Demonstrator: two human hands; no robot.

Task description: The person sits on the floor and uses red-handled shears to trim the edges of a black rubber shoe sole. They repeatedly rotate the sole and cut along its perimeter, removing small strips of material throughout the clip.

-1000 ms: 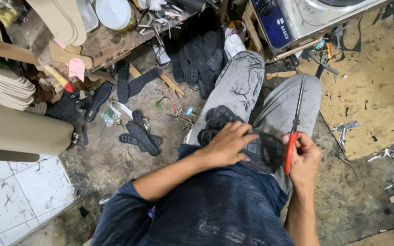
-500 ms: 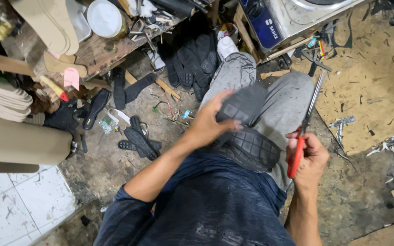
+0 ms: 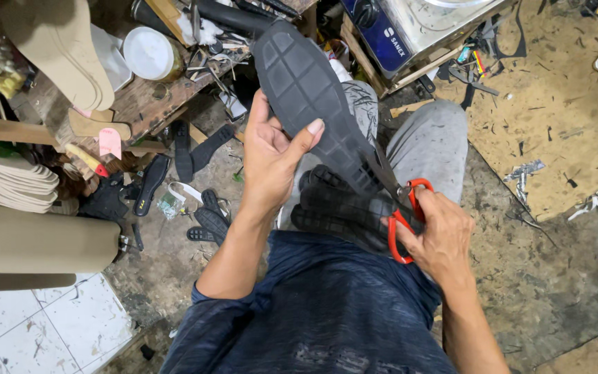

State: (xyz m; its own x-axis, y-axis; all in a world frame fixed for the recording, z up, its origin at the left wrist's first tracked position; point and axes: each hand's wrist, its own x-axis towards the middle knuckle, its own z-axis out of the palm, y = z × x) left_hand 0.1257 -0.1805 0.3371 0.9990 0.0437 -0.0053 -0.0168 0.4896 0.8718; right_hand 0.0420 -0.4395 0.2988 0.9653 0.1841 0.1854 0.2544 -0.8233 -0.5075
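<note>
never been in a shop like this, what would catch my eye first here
Dead centre, the left hand holds up a black rubber shoe sole with a grid tread, while the right hand works red-handled scissors at its lower edge, above more dark soles piled on the lap. At upper left, a cluttered wooden bench carries tan insoles and a white lidded tub.
</note>
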